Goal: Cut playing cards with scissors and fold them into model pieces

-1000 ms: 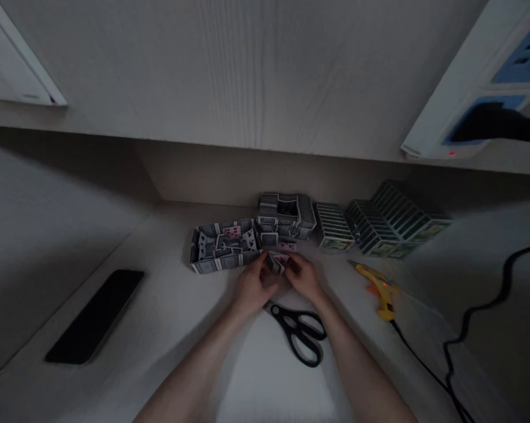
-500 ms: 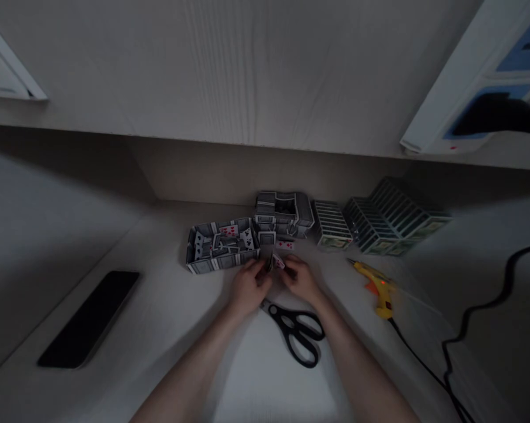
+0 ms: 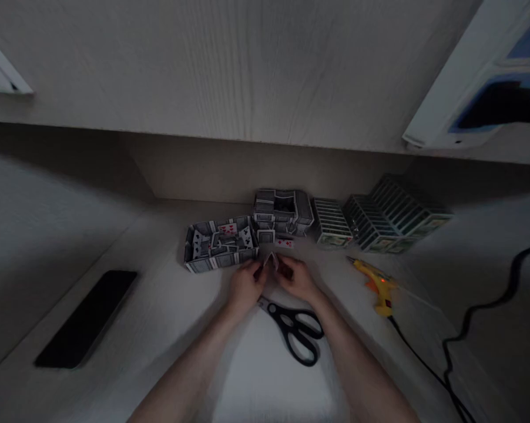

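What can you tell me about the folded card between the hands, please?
The folded card is a small, pale piece of what looks like stiff paper, bent into a peak whose point faces away from the person. The left hand holds its left side and the right hand its right side; they hide its lower part. It is nearer the person than the red-marked card. Any print is too dim to read.
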`<control>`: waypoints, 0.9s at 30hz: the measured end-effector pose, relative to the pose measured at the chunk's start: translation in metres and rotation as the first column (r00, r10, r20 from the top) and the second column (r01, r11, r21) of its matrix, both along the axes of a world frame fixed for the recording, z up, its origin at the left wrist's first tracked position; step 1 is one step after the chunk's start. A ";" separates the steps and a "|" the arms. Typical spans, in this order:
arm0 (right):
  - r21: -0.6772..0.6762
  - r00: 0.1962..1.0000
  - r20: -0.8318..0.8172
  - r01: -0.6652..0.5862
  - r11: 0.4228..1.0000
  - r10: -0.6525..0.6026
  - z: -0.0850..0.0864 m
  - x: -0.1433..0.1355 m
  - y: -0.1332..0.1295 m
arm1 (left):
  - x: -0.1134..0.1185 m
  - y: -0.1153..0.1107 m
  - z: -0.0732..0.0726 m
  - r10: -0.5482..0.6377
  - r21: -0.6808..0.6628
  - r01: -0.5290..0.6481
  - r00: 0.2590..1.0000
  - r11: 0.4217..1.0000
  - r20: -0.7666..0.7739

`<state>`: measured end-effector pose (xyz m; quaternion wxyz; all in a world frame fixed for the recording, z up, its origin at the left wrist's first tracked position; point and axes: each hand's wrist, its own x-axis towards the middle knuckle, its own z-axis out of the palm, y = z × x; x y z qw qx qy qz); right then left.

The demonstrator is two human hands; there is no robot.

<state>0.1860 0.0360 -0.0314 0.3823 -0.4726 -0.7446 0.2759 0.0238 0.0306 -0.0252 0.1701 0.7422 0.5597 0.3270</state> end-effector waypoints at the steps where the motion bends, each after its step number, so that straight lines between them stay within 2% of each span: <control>1: -0.011 1.000 -0.020 -0.020 1.000 0.019 -0.001 0.001 0.000 | 0.000 0.000 0.000 0.008 -0.001 -0.008 1.000 1.000 -0.002; 3: -0.027 0.996 -0.074 -0.045 0.999 0.043 -0.003 0.004 0.001 | 0.001 -0.001 0.001 0.019 0.002 -0.019 1.000 1.000 0.012; 5: -0.033 0.992 -0.129 -0.016 0.999 0.012 -0.007 0.007 0.003 | 0.001 -0.002 0.001 0.029 0.011 -0.030 0.998 1.000 0.058; 8: -0.009 0.976 -0.164 0.146 0.989 -0.145 -0.012 0.011 0.009 | -0.001 -0.004 0.000 0.054 0.012 -0.057 0.988 0.998 0.144; 12: 0.102 0.894 -0.154 0.437 0.893 -0.420 -0.014 0.015 0.018 | -0.006 -0.004 0.000 0.118 -0.023 -0.116 0.958 0.993 0.262; 15: 0.202 0.863 -0.101 0.505 0.839 -0.495 -0.014 0.015 0.024 | -0.007 -0.003 0.002 0.151 -0.050 -0.143 0.918 0.988 0.366; 17: 0.295 0.883 -0.023 0.454 0.841 -0.468 -0.012 0.014 0.031 | -0.007 -0.001 0.004 0.150 -0.069 -0.134 0.894 0.989 0.422; 19: 0.392 0.911 0.097 0.335 0.856 -0.401 -0.009 0.013 0.040 | -0.007 0.000 0.005 0.151 -0.088 -0.125 0.885 0.988 0.440; 21: 0.446 0.904 0.230 0.231 0.864 -0.361 -0.007 0.011 0.051 | -0.008 0.000 0.005 0.156 -0.103 -0.124 0.893 0.987 0.422; 24: 0.440 0.878 0.369 0.125 0.889 -0.306 -0.002 0.008 0.064 | -0.008 0.001 0.003 0.152 -0.114 -0.116 0.908 0.987 0.391; 27: 0.409 0.864 0.441 0.045 0.911 -0.241 0.002 0.006 0.069 | -0.007 0.000 0.003 0.153 -0.128 -0.112 0.915 0.985 0.374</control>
